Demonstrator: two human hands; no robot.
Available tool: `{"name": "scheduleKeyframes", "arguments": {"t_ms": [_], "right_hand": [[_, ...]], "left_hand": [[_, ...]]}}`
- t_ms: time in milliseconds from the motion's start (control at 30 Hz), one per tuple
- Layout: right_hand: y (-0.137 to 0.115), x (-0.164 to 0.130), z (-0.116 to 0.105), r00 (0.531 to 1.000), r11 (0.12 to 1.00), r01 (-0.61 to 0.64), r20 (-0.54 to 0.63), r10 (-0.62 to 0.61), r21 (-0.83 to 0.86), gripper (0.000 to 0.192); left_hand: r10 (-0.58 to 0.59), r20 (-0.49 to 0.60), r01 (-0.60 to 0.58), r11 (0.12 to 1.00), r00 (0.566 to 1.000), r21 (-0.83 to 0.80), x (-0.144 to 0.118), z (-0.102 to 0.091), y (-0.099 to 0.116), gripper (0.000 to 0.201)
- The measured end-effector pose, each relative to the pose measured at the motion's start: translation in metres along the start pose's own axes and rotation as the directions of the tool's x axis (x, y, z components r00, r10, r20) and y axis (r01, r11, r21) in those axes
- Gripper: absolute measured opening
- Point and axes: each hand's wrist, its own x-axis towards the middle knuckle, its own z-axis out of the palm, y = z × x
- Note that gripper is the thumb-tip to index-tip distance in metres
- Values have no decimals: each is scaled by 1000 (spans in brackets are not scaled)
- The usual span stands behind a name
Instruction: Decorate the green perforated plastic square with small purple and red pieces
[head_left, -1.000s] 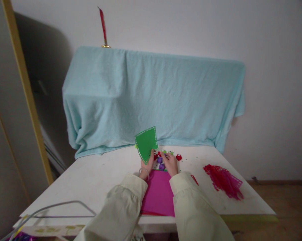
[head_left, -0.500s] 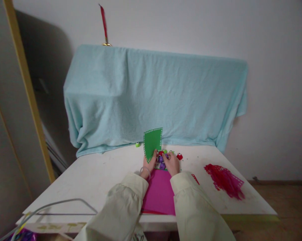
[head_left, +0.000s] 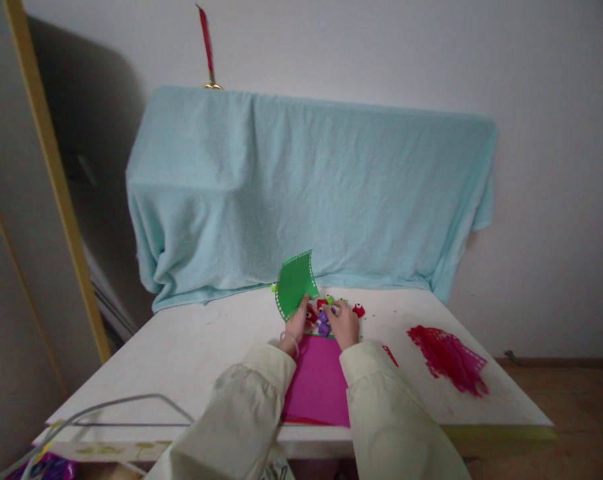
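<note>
A green sheet with a row of punched holes along its edges (head_left: 295,283) is pinched in my left hand (head_left: 296,327), held upright and tilted to the left. My right hand (head_left: 345,325) is closed at the fingertips, close to the small purple pieces (head_left: 324,329); whatever it pinches is too small to make out. Around the hands lie red pieces with white eyes (head_left: 359,310) and a light green one (head_left: 330,300). Below both hands, between the forearms, a magenta sheet (head_left: 317,380) lies flat.
A heap of red and pink perforated strips (head_left: 449,357) lies on the white table (head_left: 206,360) at right, with a small red strip (head_left: 390,355) nearer. A light blue cloth (head_left: 306,187) drapes behind. A grey bent metal tube (head_left: 121,401) crosses the front left corner.
My left hand has tipped the green sheet over to the left, partly covering the light green piece behind it. My right hand has stayed nearly in place beside the purple pieces.
</note>
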Motion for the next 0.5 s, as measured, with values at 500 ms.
{"name": "scheduleKeyframes", "arguments": {"t_ms": [500], "right_hand": [[-16, -8, 4, 968, 854, 194, 47, -246, 483, 30]], "left_hand": [[171, 25, -148, 912, 985, -384, 5, -8, 9, 39]]}}
